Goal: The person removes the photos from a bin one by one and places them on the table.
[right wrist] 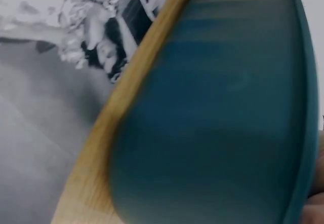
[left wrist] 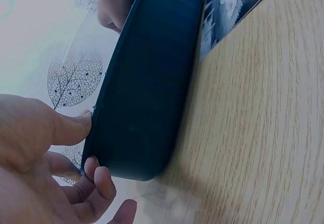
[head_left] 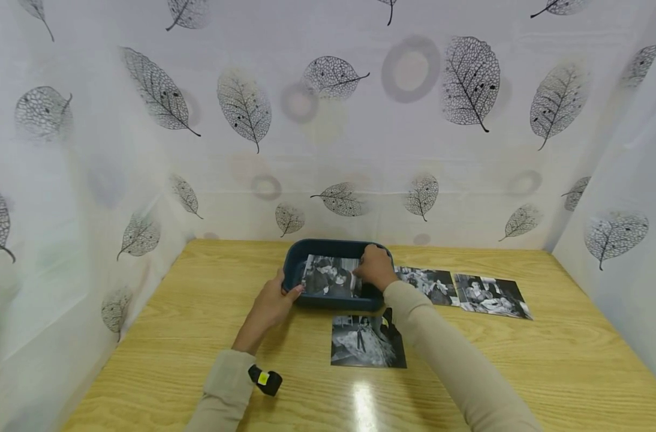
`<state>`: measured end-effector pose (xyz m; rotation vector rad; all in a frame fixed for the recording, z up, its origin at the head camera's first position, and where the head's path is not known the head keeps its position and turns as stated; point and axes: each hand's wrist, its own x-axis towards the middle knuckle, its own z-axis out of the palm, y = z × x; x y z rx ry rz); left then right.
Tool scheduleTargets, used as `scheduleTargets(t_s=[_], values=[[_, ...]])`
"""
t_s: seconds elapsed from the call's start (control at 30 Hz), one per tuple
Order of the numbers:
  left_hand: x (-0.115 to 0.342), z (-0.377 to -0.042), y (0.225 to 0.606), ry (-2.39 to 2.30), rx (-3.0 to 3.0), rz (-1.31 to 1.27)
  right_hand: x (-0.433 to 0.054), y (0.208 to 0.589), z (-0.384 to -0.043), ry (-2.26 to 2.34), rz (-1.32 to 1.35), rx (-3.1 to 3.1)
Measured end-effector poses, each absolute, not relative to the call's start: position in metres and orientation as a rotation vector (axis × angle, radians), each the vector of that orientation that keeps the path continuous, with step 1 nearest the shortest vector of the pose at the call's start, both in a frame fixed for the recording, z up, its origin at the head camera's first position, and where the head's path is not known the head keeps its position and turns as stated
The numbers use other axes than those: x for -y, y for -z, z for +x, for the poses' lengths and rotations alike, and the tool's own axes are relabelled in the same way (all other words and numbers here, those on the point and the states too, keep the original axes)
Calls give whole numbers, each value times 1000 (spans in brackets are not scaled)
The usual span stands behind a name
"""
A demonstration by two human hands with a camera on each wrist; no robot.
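A dark blue plastic bin (head_left: 333, 304) sits on the table, and a black-and-white photograph (head_left: 328, 276) lies inside it. My left hand (head_left: 271, 303) grips the bin's left end; the left wrist view shows the thumb and fingers (left wrist: 105, 183) pinching its rim. Reaching over the bin's right side, my right hand (head_left: 376, 267) pinches the right edge of that photograph with curled fingers. In the right wrist view the bin's wall (right wrist: 217, 107) hides most of this hand, leaving only a bit of its fingers (right wrist: 315, 209) at the right edge.
Another black-and-white photograph (head_left: 363, 342) lies on the table (head_left: 187, 336) in front of the bin. To the bin's right lie two more, a nearer photograph (head_left: 433, 285) and a farther photograph (head_left: 492, 295). A leaf-patterned curtain (head_left: 328, 144) stands behind the table and along its sides.
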<state>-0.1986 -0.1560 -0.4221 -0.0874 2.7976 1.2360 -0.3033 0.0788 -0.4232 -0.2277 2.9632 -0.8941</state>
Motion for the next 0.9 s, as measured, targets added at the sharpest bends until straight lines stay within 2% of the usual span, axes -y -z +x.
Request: scheduleTargets(t_s=[0.9], values=[[157, -197, 421, -1214, -2810, -71, -107, 385, -297, 1363, -237, -2667]])
